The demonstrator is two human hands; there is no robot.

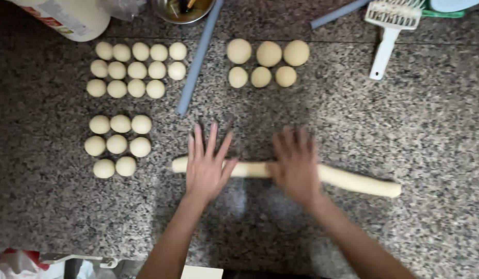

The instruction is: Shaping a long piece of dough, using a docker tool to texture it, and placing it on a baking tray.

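Observation:
A long pale rope of dough (pixel 353 182) lies across the speckled granite counter (pixel 430 129), running from centre left to the right. My left hand (pixel 206 165) rests flat on its left part with fingers spread. Flat on the middle of the rope lies my right hand (pixel 296 163), blurred by motion. Neither hand grips the dough; both press it with open palms.
Several small dough balls (pixel 136 70) sit in rows at the upper left, more dough balls (pixel 118 144) below them, and larger dough balls (pixel 268 62) at top centre. A blue-grey rod (pixel 198 59), a white roller cutter (pixel 387 36), a metal bowl (pixel 185 10) and a white container (pixel 69 18) line the far edge.

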